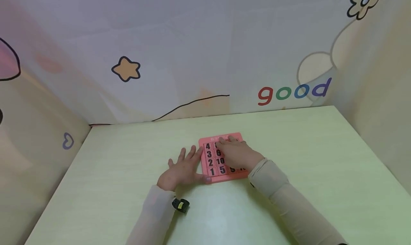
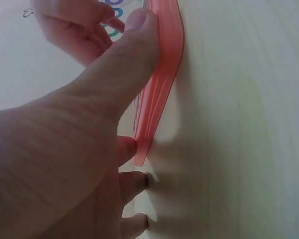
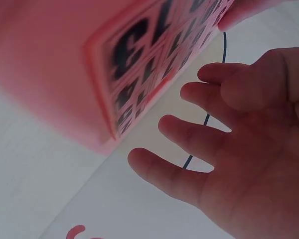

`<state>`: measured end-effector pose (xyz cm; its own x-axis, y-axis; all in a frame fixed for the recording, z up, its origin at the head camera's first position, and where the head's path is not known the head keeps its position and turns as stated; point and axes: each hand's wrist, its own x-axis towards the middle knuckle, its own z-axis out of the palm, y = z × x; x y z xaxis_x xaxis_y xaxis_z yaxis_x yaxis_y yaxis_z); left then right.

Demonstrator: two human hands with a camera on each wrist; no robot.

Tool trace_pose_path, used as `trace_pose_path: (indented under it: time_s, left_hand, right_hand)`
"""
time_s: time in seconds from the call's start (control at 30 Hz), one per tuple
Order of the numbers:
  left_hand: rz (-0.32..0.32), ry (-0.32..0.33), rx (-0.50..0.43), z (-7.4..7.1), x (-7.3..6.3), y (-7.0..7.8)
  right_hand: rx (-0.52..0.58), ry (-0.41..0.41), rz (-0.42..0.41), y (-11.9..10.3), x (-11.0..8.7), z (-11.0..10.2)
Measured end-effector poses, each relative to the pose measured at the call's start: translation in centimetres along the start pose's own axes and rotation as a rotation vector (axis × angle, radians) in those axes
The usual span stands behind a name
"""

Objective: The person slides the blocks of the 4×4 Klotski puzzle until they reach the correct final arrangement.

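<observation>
pink number board (image 1: 219, 162) lies on pale green table (image 1: 112, 202), well in from left and right edges, short of far edge; its left column reads 4, 3, 2, 1 downward. left hand (image 1: 183, 172) unclenched, fingers spread, thumb on board's near left corner, forefinger by its left edge. right hand (image 1: 238, 154) over board's right part, hiding several numbers, fingers loosely extended, grasping nothing. black device (image 1: 181, 205) at left wrist. beyond far edge, wall (image 1: 192, 41) bears orange star (image 1: 126, 69) and, toward far right corner, coloured word "good" (image 1: 301, 91).
</observation>
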<state>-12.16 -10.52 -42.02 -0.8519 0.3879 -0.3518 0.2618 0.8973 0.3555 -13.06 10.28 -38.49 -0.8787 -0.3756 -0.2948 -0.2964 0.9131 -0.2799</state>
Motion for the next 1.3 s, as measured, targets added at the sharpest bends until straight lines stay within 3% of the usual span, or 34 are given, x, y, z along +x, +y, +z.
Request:
trace_pose_path:
  time_s: [0.23,0.73,1.07,1.3]
  left_hand:
    - [-0.002,-0.004,0.01,0.1,0.0,0.0]
    - [-0.001,0.012,-0.019,-0.3,-0.1,0.2]
    - [0.001,0.002,-0.009,-0.4,-0.4,-0.1]
    - [0.019,0.001,-0.007,-0.5,-0.4,-0.1]
  right_hand:
    - [-0.004,-0.05,0.016,-0.7,0.7,0.6]
    - [-0.107,0.008,0.091,1.5,-0.2,0.2]
    - [-0.05,-0.012,-0.037,-2.6,1.4,0.2]
    - [-0.052,-0.033,-0.023,-3.8,2.0,1.2]
